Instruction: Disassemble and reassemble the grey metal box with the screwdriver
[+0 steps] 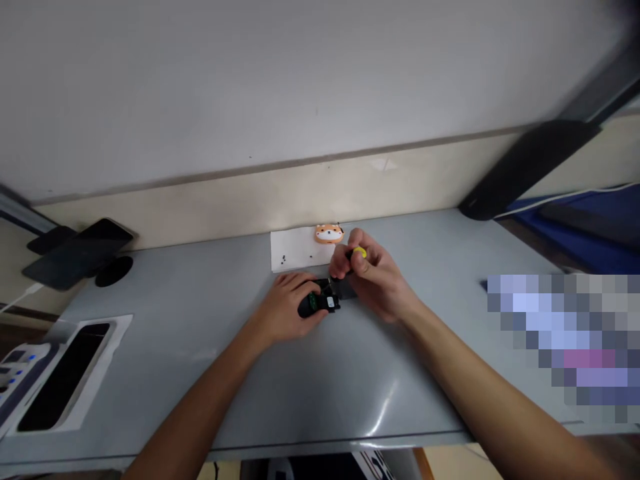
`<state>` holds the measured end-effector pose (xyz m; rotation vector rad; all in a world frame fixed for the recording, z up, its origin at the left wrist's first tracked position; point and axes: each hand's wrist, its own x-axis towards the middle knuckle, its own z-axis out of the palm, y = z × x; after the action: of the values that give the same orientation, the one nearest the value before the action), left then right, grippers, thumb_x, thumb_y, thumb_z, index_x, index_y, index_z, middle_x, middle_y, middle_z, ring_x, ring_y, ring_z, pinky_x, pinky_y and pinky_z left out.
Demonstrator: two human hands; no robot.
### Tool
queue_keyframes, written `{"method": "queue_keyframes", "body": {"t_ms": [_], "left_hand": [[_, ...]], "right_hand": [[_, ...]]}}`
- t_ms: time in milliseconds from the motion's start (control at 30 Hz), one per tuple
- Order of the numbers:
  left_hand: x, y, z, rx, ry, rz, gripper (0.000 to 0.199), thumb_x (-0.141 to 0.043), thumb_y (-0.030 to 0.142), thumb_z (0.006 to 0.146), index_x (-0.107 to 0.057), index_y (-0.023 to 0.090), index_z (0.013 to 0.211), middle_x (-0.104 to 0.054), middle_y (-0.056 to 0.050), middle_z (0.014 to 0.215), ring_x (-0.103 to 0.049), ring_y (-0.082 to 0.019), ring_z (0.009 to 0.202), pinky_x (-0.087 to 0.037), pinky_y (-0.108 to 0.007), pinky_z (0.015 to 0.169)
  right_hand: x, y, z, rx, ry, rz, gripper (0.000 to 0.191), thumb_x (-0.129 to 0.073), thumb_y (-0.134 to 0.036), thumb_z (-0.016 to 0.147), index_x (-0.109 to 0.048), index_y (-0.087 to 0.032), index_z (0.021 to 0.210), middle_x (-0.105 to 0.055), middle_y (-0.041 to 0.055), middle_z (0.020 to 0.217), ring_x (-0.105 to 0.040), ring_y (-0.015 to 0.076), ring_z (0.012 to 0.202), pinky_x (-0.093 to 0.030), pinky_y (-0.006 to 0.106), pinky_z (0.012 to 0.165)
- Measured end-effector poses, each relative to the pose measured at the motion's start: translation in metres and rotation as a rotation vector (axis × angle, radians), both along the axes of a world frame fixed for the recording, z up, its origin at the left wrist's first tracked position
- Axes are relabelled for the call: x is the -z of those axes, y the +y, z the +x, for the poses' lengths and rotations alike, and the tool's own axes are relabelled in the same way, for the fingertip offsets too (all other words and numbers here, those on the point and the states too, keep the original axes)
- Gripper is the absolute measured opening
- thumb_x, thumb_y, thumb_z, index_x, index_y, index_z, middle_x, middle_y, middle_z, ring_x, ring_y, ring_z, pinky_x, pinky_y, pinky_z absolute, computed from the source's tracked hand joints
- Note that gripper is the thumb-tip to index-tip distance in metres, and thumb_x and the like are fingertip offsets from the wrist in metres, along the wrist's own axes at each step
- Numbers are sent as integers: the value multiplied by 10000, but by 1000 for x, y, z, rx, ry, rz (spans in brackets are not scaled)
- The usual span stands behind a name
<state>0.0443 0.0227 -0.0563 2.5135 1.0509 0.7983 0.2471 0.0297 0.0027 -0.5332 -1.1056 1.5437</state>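
We grip the black device [330, 293] on the tabletop [310, 393] left-handed, left hand [289, 308] likely steadying it, right hand [380, 277] pinching a yellow-ended tool [359, 253] just beside, dark bits [283, 259] on white paper [295, 245], probably for visibility.

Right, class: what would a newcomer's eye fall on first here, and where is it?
Probably the orange animal-face item at the back of the grey desk, on a white sheet. Next, mid-desk, the left hand holds a small black device, and the right hand beside it grips a yellow-ended object.
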Motion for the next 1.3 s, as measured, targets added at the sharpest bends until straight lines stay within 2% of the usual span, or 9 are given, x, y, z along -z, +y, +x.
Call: {"method": "queue_keyframes", "body": {"t_ms": [267, 400, 500, 667, 767, 867, 967, 1100, 1300], "left_hand": [[-3, -2, 4, -20, 9, -19, 227, -732, 304, 877, -626, 251, 1071, -663, -47, 1293, -612, -256, 1207, -447, -453, 1086], [-3, -1, 4, -20, 16, -14, 231, -728, 313, 879, -629, 253, 1078, -669, -51, 1295, -623, -261, 1200, -456, -455, 1077], [-2, -1, 2, -14, 14, -7, 228, -729, 329, 883, -625, 255, 1072, -678, -45, 1292, -630, -256, 1193, -459, -449, 1070], [2, 0, -2, -27, 18, -14, 241, -738, 355, 881, -603, 244, 1047, -689, -47, 1291, -637, -257, 1182, -462, -453, 1060], [2, 0, -4, -26, 26, -11, 238, -742, 353, 882, -614, 243, 1050, -687, -46, 1299, -635, -254, 1191, -460, -446, 1065], [2, -1, -4, -21, 48, -5, 232, -729, 343, 900, -640, 255, 1095, -678, -38, 1317, -626, -248, 1215, -453, -448, 1081], [1, -1, -4, -15, 59, 12, 225, -723, 335, 907, -660, 263, 1111, -676, -40, 1325, -629, -248, 1218, -459, -450, 1085], [2, -2, -3, -25, 43, 43, 223, -736, 321, 894, -665, 256, 1095, -682, -48, 1326, -633, -254, 1223, -467, -454, 1084], [4, -1, -4, -7, 33, 82, 218, -726, 343, 904, -668, 257, 1096, -687, -50, 1323, -636, -254, 1229, -483, -459, 1072]], "right_hand": [[3, 5, -5, 209, -28, -78, 450, -760, -509, 864, -389, -256, 826, -367, -64, 676, -338, 102, 551, -321, 276, 554], [0, 8, -5, 230, 4, -77, 389, -588, -665, 915, -584, -276, 930, -445, -14, 759, -430, 137, 602, -419, 313, 602], [-2, 9, -2, 163, 38, -128, 319, -563, -555, 958, -689, -286, 1074, -531, 20, 859, -533, 166, 708, -488, 328, 699], [1, 9, 4, 140, 4, -75, 210, -699, -449, 922, -677, -245, 881, -639, 43, 1100, -612, 166, 913, -500, 301, 816], [6, 11, 4, 123, 0, -61, 327, -734, -503, 888, -562, -243, 790, -613, 10, 856, -601, 149, 771, -489, 299, 726], [10, 14, 2, 217, -78, 1, 411, -749, -527, 864, -478, -243, 742, -420, -49, 621, -466, 118, 567, -425, 283, 600], [9, 16, 0, 269, -117, 50, 379, -663, -633, 884, -600, -260, 861, -408, -42, 635, -437, 127, 561, -413, 295, 581], [5, 16, 2, 167, -59, 15, 445, -546, -642, 950, -712, -268, 1126, -525, 10, 787, -525, 158, 698, -467, 314, 685], [6, 11, 4, 183, -124, 48, 356, -658, -579, 914, -661, -235, 825, -585, 19, 847, -546, 155, 798, -468, 295, 759]]}}
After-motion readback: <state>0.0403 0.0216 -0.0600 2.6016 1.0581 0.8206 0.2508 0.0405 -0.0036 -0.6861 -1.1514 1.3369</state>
